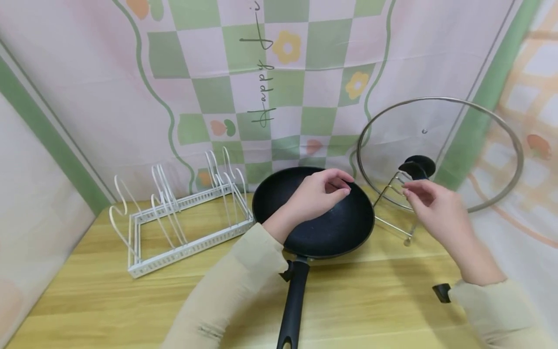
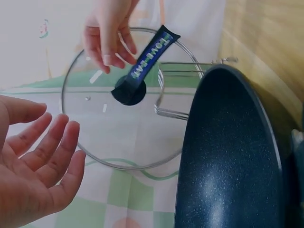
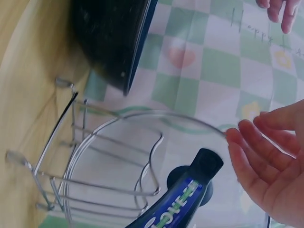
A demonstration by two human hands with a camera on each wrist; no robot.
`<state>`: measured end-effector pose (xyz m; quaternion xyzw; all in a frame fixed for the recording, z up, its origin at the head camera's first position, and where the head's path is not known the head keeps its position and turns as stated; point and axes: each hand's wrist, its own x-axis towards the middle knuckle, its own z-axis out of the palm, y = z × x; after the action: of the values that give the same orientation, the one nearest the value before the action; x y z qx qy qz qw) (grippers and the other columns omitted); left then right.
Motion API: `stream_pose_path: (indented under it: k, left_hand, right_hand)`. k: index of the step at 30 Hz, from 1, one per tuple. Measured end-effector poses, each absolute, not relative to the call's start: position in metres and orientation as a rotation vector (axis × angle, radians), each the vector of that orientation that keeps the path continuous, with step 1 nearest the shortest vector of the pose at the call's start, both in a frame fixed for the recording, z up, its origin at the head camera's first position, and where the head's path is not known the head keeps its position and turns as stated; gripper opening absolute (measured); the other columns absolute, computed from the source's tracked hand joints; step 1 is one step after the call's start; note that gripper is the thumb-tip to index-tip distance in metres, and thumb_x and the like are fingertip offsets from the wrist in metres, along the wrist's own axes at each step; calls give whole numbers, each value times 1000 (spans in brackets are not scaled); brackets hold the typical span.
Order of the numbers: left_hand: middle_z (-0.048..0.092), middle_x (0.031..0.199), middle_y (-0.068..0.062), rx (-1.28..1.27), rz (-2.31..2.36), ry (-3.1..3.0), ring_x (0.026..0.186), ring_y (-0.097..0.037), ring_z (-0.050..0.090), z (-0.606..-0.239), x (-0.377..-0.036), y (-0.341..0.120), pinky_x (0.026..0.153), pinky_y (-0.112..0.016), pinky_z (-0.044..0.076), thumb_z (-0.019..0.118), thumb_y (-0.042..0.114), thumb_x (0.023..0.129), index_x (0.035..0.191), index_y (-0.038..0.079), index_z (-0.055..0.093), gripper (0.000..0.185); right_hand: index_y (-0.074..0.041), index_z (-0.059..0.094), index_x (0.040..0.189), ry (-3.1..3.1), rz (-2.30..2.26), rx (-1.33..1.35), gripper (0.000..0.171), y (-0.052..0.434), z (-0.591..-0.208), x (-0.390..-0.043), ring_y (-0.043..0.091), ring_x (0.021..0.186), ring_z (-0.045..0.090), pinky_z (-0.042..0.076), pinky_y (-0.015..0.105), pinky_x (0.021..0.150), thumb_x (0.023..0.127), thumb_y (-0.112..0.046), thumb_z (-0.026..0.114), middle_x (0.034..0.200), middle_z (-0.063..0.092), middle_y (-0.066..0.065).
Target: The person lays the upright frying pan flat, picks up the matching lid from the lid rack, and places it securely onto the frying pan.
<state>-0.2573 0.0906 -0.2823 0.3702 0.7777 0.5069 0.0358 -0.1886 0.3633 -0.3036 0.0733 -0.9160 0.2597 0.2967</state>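
Here, the glass lid (image 1: pixel 440 150) stood in its wire stand (image 1: pixel 394 203), right of the black pan (image 1: pixel 318 218). Both the right hand (image 1: pixel 431 208) and left hand (image 1: pixel 316 194) hung loose, holding nothing. The lid looked breakable and slippery; its dark knob (image 1: pixel 417 167) seemed safest to hold.

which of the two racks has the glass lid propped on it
The bare wire stand right of the frying pan; the glass lid leans on it. The white slotted rack on the left holds nothing.
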Motion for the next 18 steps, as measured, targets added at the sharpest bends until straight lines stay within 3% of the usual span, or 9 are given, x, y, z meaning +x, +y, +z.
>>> stream_pose_path:
  k: [2, 5, 8, 12, 18]
  left_hand:
    - [68, 103, 8, 1141, 1519, 2408, 89, -3, 63, -284, -262, 96, 77, -21, 51, 64, 15, 103, 125, 12, 68, 22]
    - [69, 104, 6, 1118, 1487, 2424, 90, -5, 64, -287, -268, 103, 79, -20, 50, 63, 15, 103, 123, 12, 69, 21]
    - [70, 106, 4, 1082, 1462, 2452, 91, -6, 63, -292, -275, 107, 79, -21, 49, 63, 14, 104, 122, 12, 69, 19]
    - [69, 111, 1, 1073, 1412, 2514, 94, -8, 63, -297, -285, 112, 81, -20, 49, 61, 12, 104, 123, 10, 68, 20]
    - [69, 118, -5, 1058, 1348, 2577, 101, -11, 64, -299, -295, 122, 84, -18, 49, 60, 12, 104, 125, 8, 68, 22]
  right_hand:
    - [4, 69, 116, -2380, 653, 179, 21, 366, -303, -194, -17, 81, 47, 35, 0, 72, 97, -2, 67, 102, 70, 25]
    - [4, 68, 121, -2302, 592, 153, 26, 371, -304, -202, 8, 85, 61, 37, 7, 73, 95, 0, 67, 105, 68, 25]
    - [6, 63, 127, -2303, 549, 123, 32, 376, -304, -210, 39, 92, 62, 44, 31, 82, 96, 0, 66, 108, 63, 27]
    - [8, 56, 134, -2400, 516, 54, 38, 385, -305, -218, 50, 102, 55, 41, 62, 84, 98, -4, 63, 116, 57, 33]
    - [6, 52, 141, -2476, 494, -21, 44, 396, -311, -227, 53, 106, 51, 41, 69, 85, 100, -7, 62, 124, 53, 35]
